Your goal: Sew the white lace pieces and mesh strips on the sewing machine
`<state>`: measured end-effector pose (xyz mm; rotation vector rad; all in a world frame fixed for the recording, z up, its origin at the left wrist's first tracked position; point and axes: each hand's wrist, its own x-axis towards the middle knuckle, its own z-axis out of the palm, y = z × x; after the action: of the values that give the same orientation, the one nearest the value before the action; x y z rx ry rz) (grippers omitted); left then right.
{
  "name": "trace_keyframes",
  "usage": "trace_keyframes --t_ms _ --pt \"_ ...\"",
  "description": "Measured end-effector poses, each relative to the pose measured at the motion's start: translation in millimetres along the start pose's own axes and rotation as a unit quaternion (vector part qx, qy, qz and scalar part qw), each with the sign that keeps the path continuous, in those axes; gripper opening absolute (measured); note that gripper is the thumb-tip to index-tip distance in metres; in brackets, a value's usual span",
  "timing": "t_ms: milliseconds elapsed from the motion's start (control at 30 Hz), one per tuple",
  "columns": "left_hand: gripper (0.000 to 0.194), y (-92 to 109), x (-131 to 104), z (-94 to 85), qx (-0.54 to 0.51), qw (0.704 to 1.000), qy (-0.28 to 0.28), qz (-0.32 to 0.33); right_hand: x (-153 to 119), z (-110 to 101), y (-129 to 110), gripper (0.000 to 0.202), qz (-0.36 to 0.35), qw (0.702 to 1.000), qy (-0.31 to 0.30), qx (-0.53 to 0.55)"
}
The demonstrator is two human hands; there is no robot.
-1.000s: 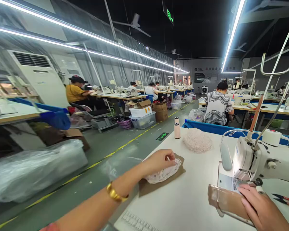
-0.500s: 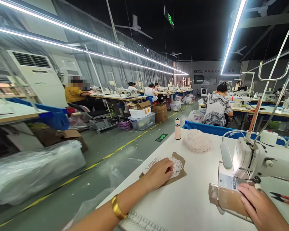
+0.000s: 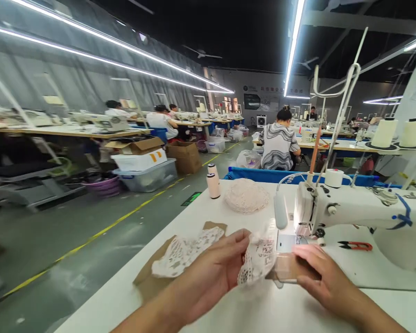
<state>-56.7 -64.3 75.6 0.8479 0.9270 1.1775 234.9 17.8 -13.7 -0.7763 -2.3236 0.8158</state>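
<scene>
The left hand (image 3: 223,268) pinches white lace (image 3: 260,253) at its two o'clock; the right hand (image 3: 326,280), loosely spread, rests on a brown strip (image 3: 287,266) toward its nine o'clock. Farther, at the right hand's one o'clock, stands a sewing machine (image 3: 360,210).

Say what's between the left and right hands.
Head view: the white lace piece, held in the left hand, then the exposed end of the brown strip under the right hand.
</scene>
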Motion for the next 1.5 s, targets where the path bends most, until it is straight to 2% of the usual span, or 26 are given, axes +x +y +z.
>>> trace_keyframes --t_ms 67,100,200,267,333,433,500,600,733,833,933,1033,1133,1267,1400,1500 --pt "0.023 -9 4 17.7 -0.082 0.995 -0.042 -0.044 2 1 -15 0.075 0.058 0.988 -0.039 0.138" --pt "0.025 -13 6 24.1 -0.09 0.992 -0.061 -0.06 4 2 -19 0.078 0.078 0.97 -0.064 0.221" --pt "0.043 -27 12 32.1 -0.12 0.98 -0.127 -0.095 9 5 -23 0.064 0.115 0.89 -0.112 0.427" --pt "0.051 -37 16 28.3 -0.127 0.975 -0.143 -0.114 11 3 -22 0.059 0.139 0.866 -0.117 0.467" --pt "0.054 -47 21 20.0 -0.099 0.978 -0.131 -0.13 12 -3 -21 0.056 0.148 0.872 -0.123 0.45" --pt "0.062 -56 34 8.0 0.026 0.982 -0.117 -0.146 12 -11 -21 0.048 0.15 0.897 -0.118 0.398" --pt "0.069 -56 46 5.9 0.136 0.971 -0.128 -0.146 13 -14 -22 0.044 0.158 0.91 -0.103 0.37" --pt "0.063 -50 64 14.3 0.27 0.943 -0.144 -0.132 15 -16 -23 0.039 0.178 0.918 -0.075 0.346" --pt "0.044 -47 77 30.7 0.37 0.914 -0.155 -0.06 17 -15 -24 0.033 0.176 0.941 -0.029 0.286" --pt "0.034 -56 79 31.7 0.439 0.892 -0.107 0.032 16 -12 -24 0.027 0.157 0.961 0.013 0.228" --pt "0.03 -65 75 26.4 0.448 0.886 -0.08 0.083 14 -8 -24 0.017 0.137 0.977 0.049 0.155" --pt "0.037 -69 72 23.9 0.431 0.893 -0.095 0.089 13 -5 -25 0.013 0.128 0.984 0.062 0.105" --pt "0.04 -70 71 23.3 0.421 0.894 -0.122 0.094 13 -3 -24 0.019 0.119 0.986 0.062 0.097" --pt "0.042 -79 74 16.5 0.433 0.887 -0.116 0.114 14 -3 -24 0.024 0.13 0.984 0.061 0.108" --pt "0.043 -89 76 9.4 0.45 0.874 -0.102 0.148 15 -1 -25 0.02 0.112 0.988 0.075 0.077" --pt "0.042 -88 74 10.7 0.455 0.869 -0.102 0.165 15 2 -25 0.011 0.082 0.991 0.089 0.052"
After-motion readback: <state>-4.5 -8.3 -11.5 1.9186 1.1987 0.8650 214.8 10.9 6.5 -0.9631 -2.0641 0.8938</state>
